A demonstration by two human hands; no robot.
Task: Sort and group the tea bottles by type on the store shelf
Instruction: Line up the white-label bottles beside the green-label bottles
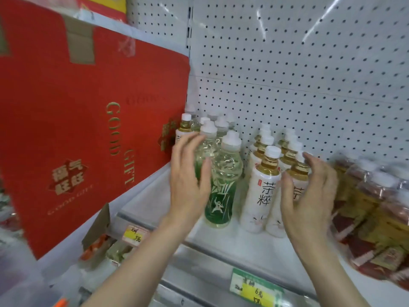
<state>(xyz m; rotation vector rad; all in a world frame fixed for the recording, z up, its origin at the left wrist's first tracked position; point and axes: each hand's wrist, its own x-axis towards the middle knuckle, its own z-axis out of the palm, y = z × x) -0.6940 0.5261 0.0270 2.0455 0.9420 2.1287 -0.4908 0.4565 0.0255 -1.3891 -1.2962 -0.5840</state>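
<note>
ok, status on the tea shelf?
Left hand open at green-label bottles. Right hand open by white-label bottles. One white-label stray back-left among green. Wrapped packs crowd right.

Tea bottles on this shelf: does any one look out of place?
Yes. One white-label amber bottle stands at the far left back, between the red gift box and the green-label bottles, apart from the other white-label bottles on the right.

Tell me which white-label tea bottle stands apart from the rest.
The amber-filled bottle at the back left, beside the red gift box and next to the green-label bottles; the other white-label bottles stand grouped on the right.
</note>
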